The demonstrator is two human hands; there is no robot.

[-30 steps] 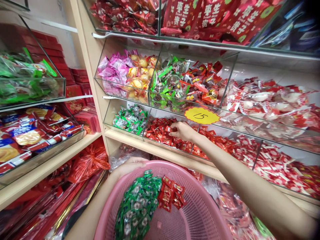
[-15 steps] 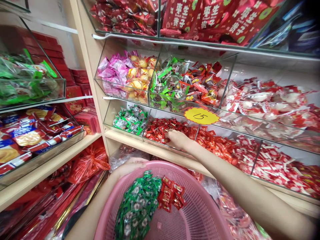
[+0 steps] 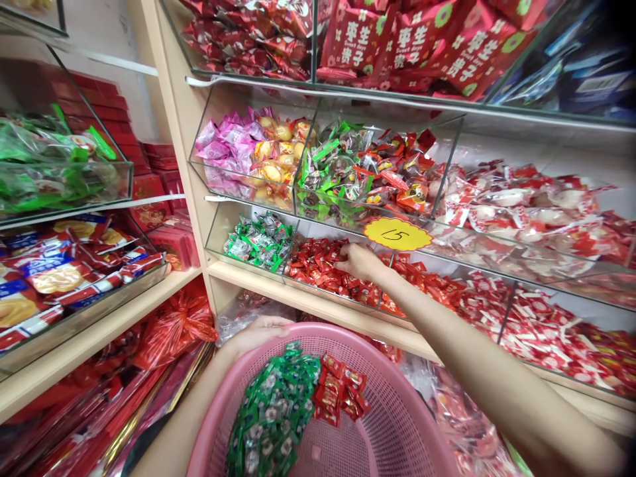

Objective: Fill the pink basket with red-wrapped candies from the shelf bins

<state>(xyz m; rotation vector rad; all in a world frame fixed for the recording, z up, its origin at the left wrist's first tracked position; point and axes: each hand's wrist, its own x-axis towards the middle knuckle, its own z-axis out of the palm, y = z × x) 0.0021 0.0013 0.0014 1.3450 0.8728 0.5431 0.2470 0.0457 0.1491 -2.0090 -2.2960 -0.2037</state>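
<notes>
A pink plastic basket (image 3: 397, 397) is tilted in front of me, with my left hand (image 3: 263, 329) gripping its far left rim. Inside it lie a heap of green-wrapped candies (image 3: 275, 404) and a smaller group of red-wrapped candies (image 3: 338, 391). My right hand (image 3: 362, 262) reaches into a clear shelf bin of small red-wrapped candies (image 3: 318, 265). Its fingers are curled down and closed among those candies; their tips are partly hidden, and how many pieces they hold I cannot make out.
Beside the red candies is a bin of green and silver candies (image 3: 258, 242). A yellow price tag (image 3: 398, 234) marked 15 hangs just above my right wrist. Glass-fronted bins of wrapped sweets (image 3: 368, 165) overhang it. A wooden shelf edge (image 3: 318, 305) runs behind the basket.
My right hand has shifted slightly right and up within the red candy bin. My left hand and the basket have hardly moved, and the basket's contents look the same.
</notes>
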